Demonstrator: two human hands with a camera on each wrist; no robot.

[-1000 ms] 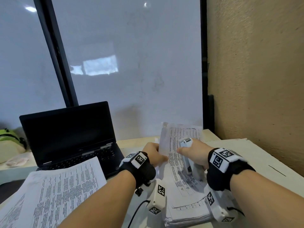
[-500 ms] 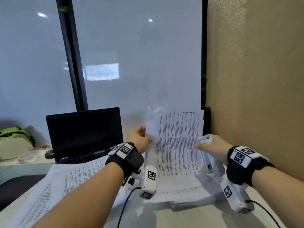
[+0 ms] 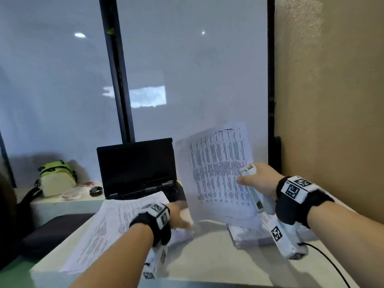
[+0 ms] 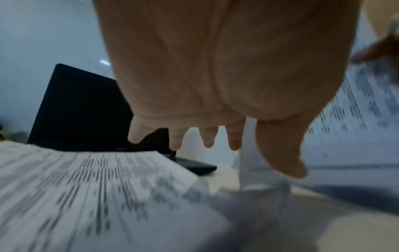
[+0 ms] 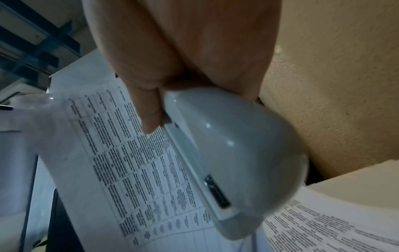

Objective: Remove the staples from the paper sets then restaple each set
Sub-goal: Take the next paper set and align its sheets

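A printed paper set [image 3: 218, 173] stands upright above the desk. My right hand [image 3: 248, 178] grips a white stapler [image 3: 252, 192] and holds the set's right edge against it. In the right wrist view the stapler [image 5: 237, 153] fills the middle, and a finger [image 5: 149, 110] lies along the paper set [image 5: 134, 162]. My left hand [image 3: 181, 217] is low, with straight fingers over the corner of the left paper stack [image 3: 124, 221], and holds nothing. The left wrist view shows its spread fingers [image 4: 208, 138] above that stack [image 4: 97, 187].
A second paper stack [image 3: 247, 235] lies under the raised set. An open black laptop [image 3: 137, 167] stands behind the left stack. A green bag [image 3: 56, 177] sits far left. A tan wall [image 3: 332, 100] closes the right side, and a black cable [image 3: 326, 260] trails at the lower right.
My left hand has let go of the raised set's left edge and dropped onto the left stack. The right hand alone now holds the set, tilted and slightly higher.
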